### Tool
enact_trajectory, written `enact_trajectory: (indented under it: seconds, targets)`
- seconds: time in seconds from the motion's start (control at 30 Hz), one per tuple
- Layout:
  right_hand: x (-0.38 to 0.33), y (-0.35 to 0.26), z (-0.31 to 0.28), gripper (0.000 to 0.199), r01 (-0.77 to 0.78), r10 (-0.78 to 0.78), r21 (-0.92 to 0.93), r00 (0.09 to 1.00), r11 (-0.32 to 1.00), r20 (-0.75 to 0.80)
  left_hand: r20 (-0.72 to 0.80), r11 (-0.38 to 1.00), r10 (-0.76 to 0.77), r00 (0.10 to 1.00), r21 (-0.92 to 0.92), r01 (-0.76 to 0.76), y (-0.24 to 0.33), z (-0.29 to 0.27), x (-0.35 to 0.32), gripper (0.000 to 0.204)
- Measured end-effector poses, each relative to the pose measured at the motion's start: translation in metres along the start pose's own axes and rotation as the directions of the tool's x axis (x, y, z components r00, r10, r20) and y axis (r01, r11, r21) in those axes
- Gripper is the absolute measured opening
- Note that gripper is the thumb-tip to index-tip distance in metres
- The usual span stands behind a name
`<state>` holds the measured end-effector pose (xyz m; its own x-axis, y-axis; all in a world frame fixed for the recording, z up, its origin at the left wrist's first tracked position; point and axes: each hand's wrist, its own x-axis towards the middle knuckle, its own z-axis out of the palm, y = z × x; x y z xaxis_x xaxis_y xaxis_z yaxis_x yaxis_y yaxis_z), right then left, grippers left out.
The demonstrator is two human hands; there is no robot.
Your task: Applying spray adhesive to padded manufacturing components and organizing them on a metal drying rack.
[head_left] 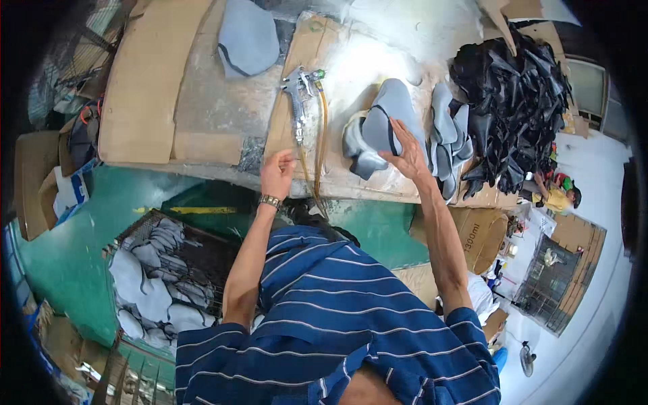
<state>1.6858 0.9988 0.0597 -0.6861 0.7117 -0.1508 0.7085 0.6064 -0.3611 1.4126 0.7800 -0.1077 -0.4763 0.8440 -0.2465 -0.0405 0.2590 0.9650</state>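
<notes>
A grey, saddle-shaped padded piece with a black edge (395,106) lies on the worktable, over a pale form. My right hand (407,152) is at its right lower side, fingers stretched out and thumb apart; it seems to touch the piece without gripping it. My left hand (277,174) hovers at the table's front edge with loosely curled fingers, and nothing shows in it. Just beyond it lies a metal spray gun (297,101), whose orange hose (323,135) runs down over the edge.
Another grey padded piece (248,39) lies at the far left. Right of my right hand are several stacked grey pieces (442,128) and a heap of black covers (516,108). A wire crate (202,239) of grey pieces stands at lower left. A person (563,197) is far right.
</notes>
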Motion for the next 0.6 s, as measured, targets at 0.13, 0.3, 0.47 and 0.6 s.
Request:
enact_trajectory:
  seconds: [0.13, 0.3, 0.47, 0.6]
  targets:
    - [-0.008, -0.015, 0.002, 0.108, -0.074, 0.089, -0.246, 0.995, 0.966, 0.051, 0.069, 0.998, -0.065, 0.996, 0.006, 0.064, -0.006, -0.001, -0.003, 0.037]
    - [0.011, -0.080, 0.013, 0.101, -0.040, -0.072, -0.336, 0.946, 0.941, -0.316, -0.006, 0.995, -0.100, 0.995, -0.014, 0.100, -0.021, -0.033, -0.013, 0.037]
    - [0.079, -0.147, 0.089, 0.058, -0.056, 0.083, 0.107, 0.960, 0.993, -0.269, -0.058, 0.980, -0.199, 0.978, -0.003, 0.199, -0.036, -0.073, -0.035, 0.035]
    - [0.146, -0.123, 0.159, 0.071, -0.266, 0.270, 0.051, 0.955, 0.963, -0.123, -0.108, 0.971, -0.238, 0.965, -0.031, 0.236, -0.063, -0.094, -0.050, 0.033]
